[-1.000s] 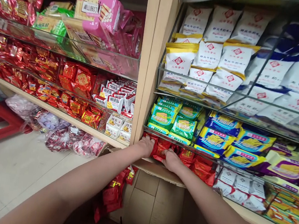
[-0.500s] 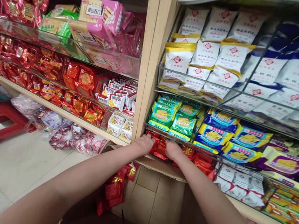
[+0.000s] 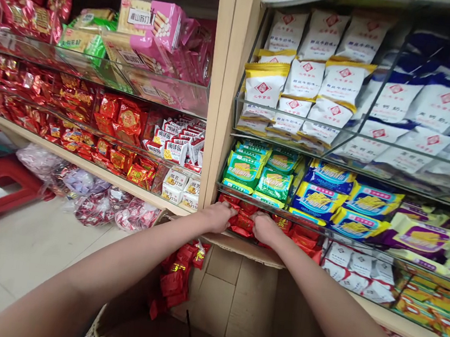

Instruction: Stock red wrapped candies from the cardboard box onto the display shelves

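Note:
Both hands reach into the low shelf compartment of small red snack packets [image 3: 242, 222], one on each side of them. My left hand [image 3: 219, 217] is closed at the left end by the wooden upright, its fingers curled on red packets. About a hand's width to the right, my right hand [image 3: 265, 229] is also closed on red packets; its fingertips are partly hidden. Under my arms stands an open cardboard box [image 3: 251, 308]. More red packets [image 3: 174, 282] lie in its left part, partly behind my left forearm.
Green cracker packs [image 3: 245, 171] and blue-yellow packs [image 3: 322, 194] fill the row just above my hands. A clear shelf edge [image 3: 254, 197] runs close over them. At left are a wooden upright [image 3: 218, 107], bagged sweets [image 3: 97, 205] on the floor and a red stool [image 3: 1, 187].
The view has shifted slightly. My hands stay at the red packets, the right one turned a little with its fingers more curled. More of the box's near edge shows.

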The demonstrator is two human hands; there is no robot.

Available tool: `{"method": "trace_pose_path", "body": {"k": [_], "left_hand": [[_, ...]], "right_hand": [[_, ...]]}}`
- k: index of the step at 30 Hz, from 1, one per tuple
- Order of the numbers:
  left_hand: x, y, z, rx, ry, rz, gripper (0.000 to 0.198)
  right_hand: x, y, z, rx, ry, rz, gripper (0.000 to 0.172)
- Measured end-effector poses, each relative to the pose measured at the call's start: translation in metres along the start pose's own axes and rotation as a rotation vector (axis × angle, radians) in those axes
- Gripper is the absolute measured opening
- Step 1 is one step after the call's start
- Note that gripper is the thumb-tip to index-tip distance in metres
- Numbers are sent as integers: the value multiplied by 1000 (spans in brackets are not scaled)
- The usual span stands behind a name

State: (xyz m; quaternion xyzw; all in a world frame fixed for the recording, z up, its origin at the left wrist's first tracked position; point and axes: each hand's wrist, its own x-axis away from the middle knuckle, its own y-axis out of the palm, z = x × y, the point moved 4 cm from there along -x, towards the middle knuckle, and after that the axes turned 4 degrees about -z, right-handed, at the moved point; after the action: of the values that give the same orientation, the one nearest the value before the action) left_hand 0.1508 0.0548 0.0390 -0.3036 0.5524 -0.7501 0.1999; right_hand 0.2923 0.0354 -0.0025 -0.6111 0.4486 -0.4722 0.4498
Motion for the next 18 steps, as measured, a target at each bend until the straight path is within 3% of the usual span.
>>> {"method": "trace_pose_path", "body": {"k": [3, 5, 8, 10, 11, 14, 18], "left_hand": [[28, -10, 14, 40, 117, 51, 27], [56, -7, 23, 105, 228, 25, 22], [95, 28, 24, 319, 359, -155, 22], [109, 69, 11, 295, 256, -309, 23], [111, 89, 0, 212, 130, -325, 26], [108, 141, -20, 92, -60, -316, 41], [99, 175, -24, 22, -186, -281, 47]], "right_hand": [[10, -4, -1, -44, -20, 33, 25], [24, -11, -6, -81, -39, 75, 24], [56, -17, -18, -164, -78, 147, 24], [78, -16, -25, -287, -98, 201, 22], [87, -14, -28, -346, -101, 227, 21], [103, -3, -33, -400, -72, 284, 21], [107, 5, -37, -311, -13, 335, 22]]}}
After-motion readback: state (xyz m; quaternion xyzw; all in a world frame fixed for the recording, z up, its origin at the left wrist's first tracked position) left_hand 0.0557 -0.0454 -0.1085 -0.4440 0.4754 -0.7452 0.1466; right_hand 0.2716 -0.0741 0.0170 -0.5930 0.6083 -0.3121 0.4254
